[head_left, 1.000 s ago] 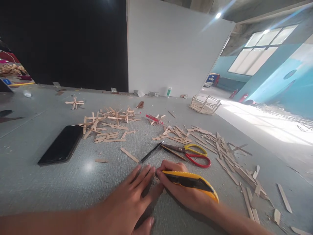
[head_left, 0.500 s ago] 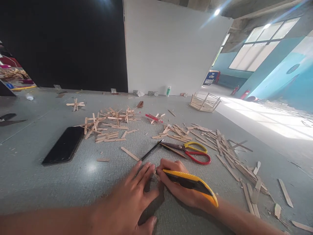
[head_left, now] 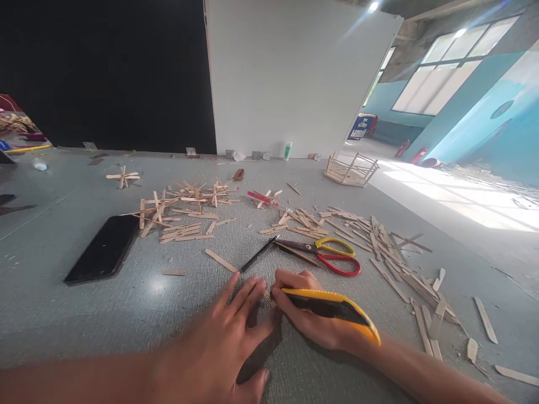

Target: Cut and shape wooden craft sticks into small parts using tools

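In my right hand (head_left: 309,308) is a yellow and black utility knife (head_left: 332,307), gripped with the handle pointing back toward my forearm. Its tip is low over the table, hidden by my fingers. My left hand (head_left: 236,331) lies spread on the table just to the left, fingers stretched out. A small piece of wooden craft stick (head_left: 268,295) shows between the two hands, by my left fingertips; most of it is covered. Just beyond my left fingers lie a black pen (head_left: 257,255) and a single craft stick (head_left: 221,260).
Scissors (head_left: 337,255) with yellow and red handles lie past my right hand. A black phone (head_left: 103,249) rests at left. Loose sticks (head_left: 396,264) spread to the right, another pile (head_left: 185,230) farther back. A stick-built frame (head_left: 351,170) and a glue stick (head_left: 288,150) stand near the panels.
The view has shifted slightly, so the table things appear a little higher and farther left. The knife handle has tipped slightly in my right hand; my left hand stays nearly in place.
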`<state>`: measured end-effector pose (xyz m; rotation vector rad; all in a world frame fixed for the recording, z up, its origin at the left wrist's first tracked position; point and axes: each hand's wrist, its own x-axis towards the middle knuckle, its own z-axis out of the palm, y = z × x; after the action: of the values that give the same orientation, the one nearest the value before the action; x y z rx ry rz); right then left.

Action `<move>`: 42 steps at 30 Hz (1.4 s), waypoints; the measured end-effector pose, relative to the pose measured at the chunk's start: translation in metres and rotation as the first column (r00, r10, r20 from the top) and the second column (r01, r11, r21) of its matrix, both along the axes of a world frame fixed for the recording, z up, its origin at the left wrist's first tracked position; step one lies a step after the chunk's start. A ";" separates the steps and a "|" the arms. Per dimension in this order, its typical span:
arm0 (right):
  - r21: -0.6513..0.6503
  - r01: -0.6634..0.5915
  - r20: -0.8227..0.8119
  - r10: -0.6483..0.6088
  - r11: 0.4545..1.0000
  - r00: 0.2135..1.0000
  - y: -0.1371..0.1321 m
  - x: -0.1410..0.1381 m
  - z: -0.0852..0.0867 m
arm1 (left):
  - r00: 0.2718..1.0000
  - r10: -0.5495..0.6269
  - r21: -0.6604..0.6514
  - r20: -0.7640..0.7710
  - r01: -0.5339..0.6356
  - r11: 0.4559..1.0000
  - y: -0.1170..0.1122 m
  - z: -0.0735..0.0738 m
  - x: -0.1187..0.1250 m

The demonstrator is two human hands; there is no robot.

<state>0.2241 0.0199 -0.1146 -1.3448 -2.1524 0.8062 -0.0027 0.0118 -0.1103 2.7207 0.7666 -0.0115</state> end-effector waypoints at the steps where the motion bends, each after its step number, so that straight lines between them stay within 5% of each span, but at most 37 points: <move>1: 0.001 -0.003 -0.001 0.003 1.000 1.000 0.000 0.000 0.000 | 1.000 0.004 -0.008 0.006 -0.004 1.000 0.000 0.000 0.000; 20: -0.214 0.035 -0.159 -0.070 0.976 0.985 0.001 0.003 0.005 | 1.000 -0.028 -0.001 -0.012 0.028 1.000 0.002 -0.003 -0.004; 42: -0.175 0.085 -0.077 -0.100 0.981 0.992 0.004 -0.003 0.009 | 0.995 -0.089 -0.003 0.037 0.089 0.996 0.007 -0.010 -0.007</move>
<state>0.2213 0.0238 -0.1059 -1.4556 -1.9767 1.0126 -0.0095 0.0187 -0.1198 2.7404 0.6342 0.0164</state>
